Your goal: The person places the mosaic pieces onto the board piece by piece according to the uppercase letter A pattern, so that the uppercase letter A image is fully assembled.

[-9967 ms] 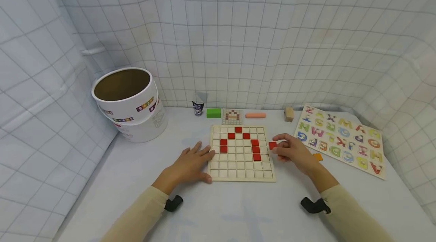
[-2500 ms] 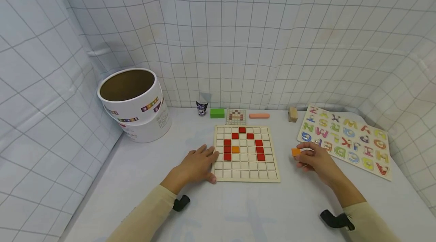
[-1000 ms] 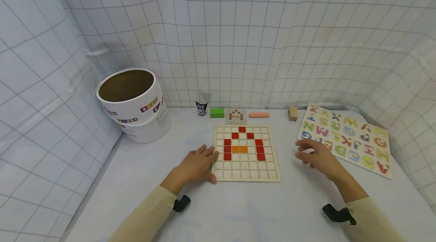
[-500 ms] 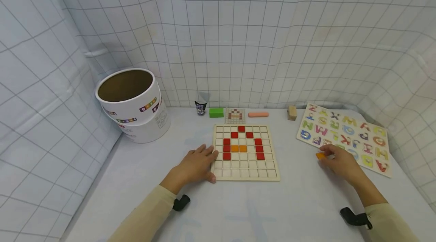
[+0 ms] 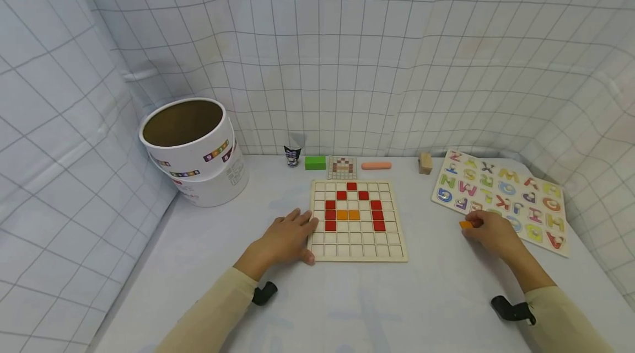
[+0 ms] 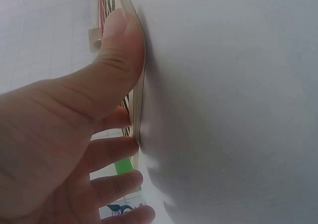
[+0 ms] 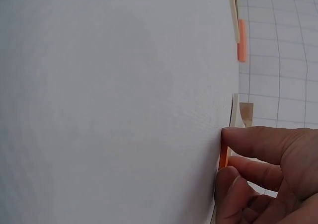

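pinching an orange tile (image 5: 466,225) on the table (image 5: 436,298), just beside the alphabet puzzle (image 5: 501,201): right hand (image 5: 492,234). left hand (image 5: 284,239) flat, fingers relaxed against the grid board (image 5: 358,251) edge.

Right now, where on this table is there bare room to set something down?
Bare table lies in front of the grid board, between the sleeves, and between the round box and the left hand. It is crowded along the back wall and by the alphabet puzzle.
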`<control>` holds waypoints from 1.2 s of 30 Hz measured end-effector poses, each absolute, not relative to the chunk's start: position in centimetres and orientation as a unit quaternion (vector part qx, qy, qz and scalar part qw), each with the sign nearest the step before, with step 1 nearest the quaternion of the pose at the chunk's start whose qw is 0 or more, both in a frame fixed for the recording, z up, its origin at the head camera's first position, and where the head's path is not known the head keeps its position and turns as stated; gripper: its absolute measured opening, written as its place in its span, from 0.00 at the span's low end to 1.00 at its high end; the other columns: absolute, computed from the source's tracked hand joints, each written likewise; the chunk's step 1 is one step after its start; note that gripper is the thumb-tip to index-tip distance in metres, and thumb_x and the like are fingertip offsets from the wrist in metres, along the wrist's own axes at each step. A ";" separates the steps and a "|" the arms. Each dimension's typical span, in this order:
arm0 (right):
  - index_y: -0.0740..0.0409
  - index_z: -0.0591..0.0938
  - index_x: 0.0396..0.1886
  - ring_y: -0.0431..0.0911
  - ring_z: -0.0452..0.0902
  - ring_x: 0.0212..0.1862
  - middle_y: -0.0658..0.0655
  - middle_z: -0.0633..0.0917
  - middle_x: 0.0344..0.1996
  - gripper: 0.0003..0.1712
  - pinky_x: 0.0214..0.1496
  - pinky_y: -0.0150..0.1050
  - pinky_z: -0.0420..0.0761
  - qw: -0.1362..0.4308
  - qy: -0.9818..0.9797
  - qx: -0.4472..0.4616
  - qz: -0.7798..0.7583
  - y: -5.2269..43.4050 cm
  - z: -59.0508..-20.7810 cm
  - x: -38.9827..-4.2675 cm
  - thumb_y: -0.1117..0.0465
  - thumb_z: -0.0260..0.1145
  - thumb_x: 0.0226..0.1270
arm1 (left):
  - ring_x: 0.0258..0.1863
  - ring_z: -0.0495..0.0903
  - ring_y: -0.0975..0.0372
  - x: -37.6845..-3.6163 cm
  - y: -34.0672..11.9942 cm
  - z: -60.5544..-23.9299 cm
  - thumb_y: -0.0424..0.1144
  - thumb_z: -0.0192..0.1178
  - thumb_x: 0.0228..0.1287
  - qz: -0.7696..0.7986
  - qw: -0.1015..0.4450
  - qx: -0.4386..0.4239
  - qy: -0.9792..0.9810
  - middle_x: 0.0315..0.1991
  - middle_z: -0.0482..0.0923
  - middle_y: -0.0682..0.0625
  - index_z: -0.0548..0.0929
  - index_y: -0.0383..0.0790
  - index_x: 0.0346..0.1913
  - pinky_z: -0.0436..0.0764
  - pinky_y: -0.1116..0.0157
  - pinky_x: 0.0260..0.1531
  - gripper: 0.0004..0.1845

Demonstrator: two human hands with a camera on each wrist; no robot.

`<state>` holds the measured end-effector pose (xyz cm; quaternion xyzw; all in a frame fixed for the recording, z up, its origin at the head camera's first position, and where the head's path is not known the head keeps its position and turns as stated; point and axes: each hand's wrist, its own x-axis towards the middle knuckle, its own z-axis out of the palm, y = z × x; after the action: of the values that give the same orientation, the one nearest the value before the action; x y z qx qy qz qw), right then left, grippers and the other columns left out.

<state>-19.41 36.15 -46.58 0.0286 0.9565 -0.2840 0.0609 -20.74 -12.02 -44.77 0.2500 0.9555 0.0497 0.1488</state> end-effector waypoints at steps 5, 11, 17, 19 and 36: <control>0.72 0.77 0.55 0.58 0.76 0.46 0.70 0.81 0.47 0.23 0.42 0.44 0.78 0.072 0.953 0.037 -0.293 36.1 -46.5 -19.5 0.60 0.70 0.67 | 0.79 0.55 0.43 -20.8 -12.0 -44.7 0.61 0.73 0.53 0.050 0.148 0.250 0.956 0.79 0.59 0.44 0.67 0.44 0.77 0.62 0.39 0.70 0.51; 0.67 0.75 0.54 0.57 0.77 0.44 0.71 0.80 0.47 0.23 0.38 0.42 0.77 0.076 0.951 0.043 -0.298 36.1 -46.4 -19.6 0.59 0.69 0.66 | 0.79 0.54 0.43 -20.8 -12.0 -44.9 0.61 0.73 0.53 0.049 0.148 0.250 0.956 0.79 0.59 0.44 0.66 0.44 0.77 0.62 0.40 0.70 0.51; 0.64 0.73 0.55 0.49 0.75 0.38 0.63 0.79 0.41 0.22 0.35 0.39 0.76 0.066 0.939 0.032 -0.336 36.1 -46.6 -19.4 0.56 0.68 0.70 | 0.78 0.55 0.43 -20.8 -12.1 -45.0 0.61 0.73 0.53 0.051 0.144 0.253 0.955 0.79 0.59 0.43 0.67 0.44 0.77 0.62 0.39 0.69 0.51; 0.65 0.73 0.57 0.47 0.75 0.36 0.61 0.80 0.40 0.23 0.34 0.39 0.77 0.066 0.924 0.024 -0.375 35.9 -46.5 -19.4 0.56 0.67 0.72 | 0.78 0.55 0.43 -20.8 -12.1 -45.0 0.61 0.73 0.53 0.050 0.143 0.254 0.955 0.79 0.59 0.43 0.67 0.44 0.77 0.62 0.39 0.69 0.51; 0.65 0.71 0.61 0.46 0.81 0.34 0.57 0.84 0.34 0.24 0.33 0.37 0.78 0.160 0.807 -0.024 -0.568 24.1 -46.1 -24.2 0.61 0.67 0.72 | 0.78 0.56 0.43 -20.7 -12.0 -45.1 0.61 0.73 0.53 0.050 0.141 0.252 0.956 0.79 0.60 0.43 0.68 0.43 0.77 0.63 0.39 0.69 0.51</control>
<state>-24.15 24.12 -46.07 -0.0235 0.8066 -0.5685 0.1600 -20.69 -12.05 -45.09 0.2524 0.9560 0.0503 0.1411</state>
